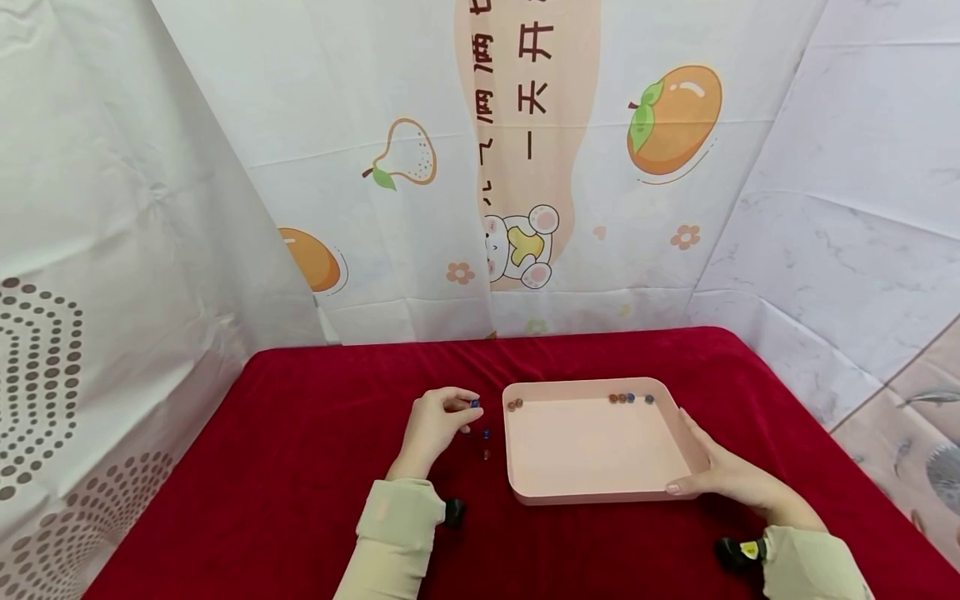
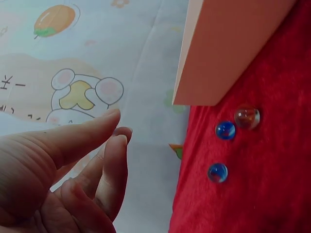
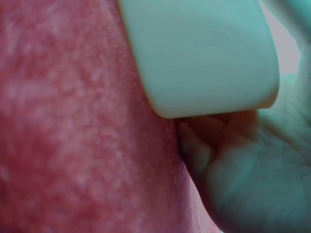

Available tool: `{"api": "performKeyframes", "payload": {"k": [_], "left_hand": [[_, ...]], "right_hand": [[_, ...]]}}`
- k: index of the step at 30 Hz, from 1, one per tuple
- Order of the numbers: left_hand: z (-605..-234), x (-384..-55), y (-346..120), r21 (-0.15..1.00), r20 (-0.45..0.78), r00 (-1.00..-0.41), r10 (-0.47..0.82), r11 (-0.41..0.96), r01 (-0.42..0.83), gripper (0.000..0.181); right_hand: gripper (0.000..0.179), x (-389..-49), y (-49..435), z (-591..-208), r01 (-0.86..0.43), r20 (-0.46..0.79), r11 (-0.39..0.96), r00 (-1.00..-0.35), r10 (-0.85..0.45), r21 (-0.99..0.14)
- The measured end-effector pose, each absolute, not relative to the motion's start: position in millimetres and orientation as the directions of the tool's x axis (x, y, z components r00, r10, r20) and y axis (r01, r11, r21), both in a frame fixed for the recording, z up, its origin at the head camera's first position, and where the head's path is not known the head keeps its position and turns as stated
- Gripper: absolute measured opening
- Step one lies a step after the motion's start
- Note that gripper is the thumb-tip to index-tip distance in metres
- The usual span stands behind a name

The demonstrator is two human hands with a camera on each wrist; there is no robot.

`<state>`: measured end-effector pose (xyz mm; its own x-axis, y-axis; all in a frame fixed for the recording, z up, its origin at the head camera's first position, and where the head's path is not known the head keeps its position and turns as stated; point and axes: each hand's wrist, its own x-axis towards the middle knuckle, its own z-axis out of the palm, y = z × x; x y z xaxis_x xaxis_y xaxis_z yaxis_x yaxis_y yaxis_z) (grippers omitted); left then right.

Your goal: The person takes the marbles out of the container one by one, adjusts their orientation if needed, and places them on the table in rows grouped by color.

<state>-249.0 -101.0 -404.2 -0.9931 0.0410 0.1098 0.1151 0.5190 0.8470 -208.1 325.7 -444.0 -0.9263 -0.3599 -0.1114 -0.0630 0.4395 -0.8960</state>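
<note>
My left hand (image 1: 437, 421) hovers left of the tray and pinches a blue marble (image 1: 476, 403) at its fingertips; in the left wrist view the fingers hide that marble. On the cloth beneath lie two blue marbles (image 2: 225, 130) (image 2: 217, 173) and a clear reddish-brown marble (image 2: 247, 117). A shallow pink tray (image 1: 585, 450) stands to their right, its near right corner held by my right hand (image 1: 723, 473). The thumb rests at the front wall and the fingers lie along the right wall. Inside, brown marbles (image 1: 515, 404) sit at the far left corner, with brown and blue marbles (image 1: 631, 398) along the back wall.
A dark red cloth (image 1: 300, 467) covers the table. Behind it hangs a white printed curtain (image 1: 375, 250), with more pale sheets (image 1: 847, 208) at the sides. Black wrist devices (image 1: 454, 512) sit below both hands.
</note>
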Motion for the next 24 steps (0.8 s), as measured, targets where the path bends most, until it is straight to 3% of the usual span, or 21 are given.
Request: {"api": "performKeyframes", "payload": {"k": [24], "left_hand": [[-424, -248, -120, 0.86, 0.064, -0.998, -0.016, 0.508, 0.047, 0.025]], "right_hand": [[0.11, -208, 325, -445, -0.071, -0.101, 0.425, -0.924, -0.368, -0.903]]}}
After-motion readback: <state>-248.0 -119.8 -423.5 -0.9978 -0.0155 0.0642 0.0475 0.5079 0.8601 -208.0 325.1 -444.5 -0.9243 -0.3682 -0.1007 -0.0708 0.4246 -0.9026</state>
